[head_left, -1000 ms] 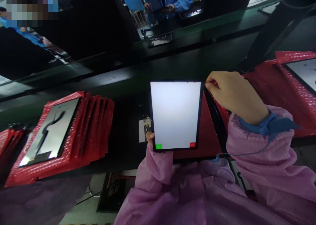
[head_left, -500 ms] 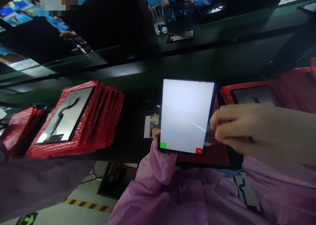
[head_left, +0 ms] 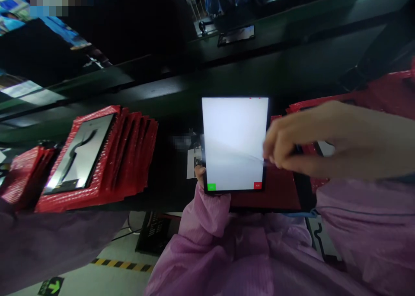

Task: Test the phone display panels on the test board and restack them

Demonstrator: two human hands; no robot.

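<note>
A tablet-sized display panel (head_left: 233, 136) is lit white, with a green box at its lower left corner and a red one at its lower right. My left hand (head_left: 200, 173) grips it at the lower left edge; the thumb shows and the other fingers are hidden beneath. At the panel's right edge my right hand (head_left: 301, 140) is pinched, slightly blurred. A faint curved line of what looks like clear film (head_left: 254, 158) runs across the screen to its fingertips. Left of the panel lies a small circuit board on a white piece (head_left: 192, 168), partly covered.
Red bubble-wrap sleeves (head_left: 129, 157) are stacked at left, with a grey panel (head_left: 81, 153) on top. More red sleeves (head_left: 385, 94) lie at right, partly behind my hand. Another panel (head_left: 236, 35) rests on the far ledge. A purple sleeve (head_left: 58, 248) reaches in at lower left.
The lit panel has shifted left and slightly up in view and stands straighter. My right hand has come up and left, against the panel's right edge. The whole view has shifted a little.
</note>
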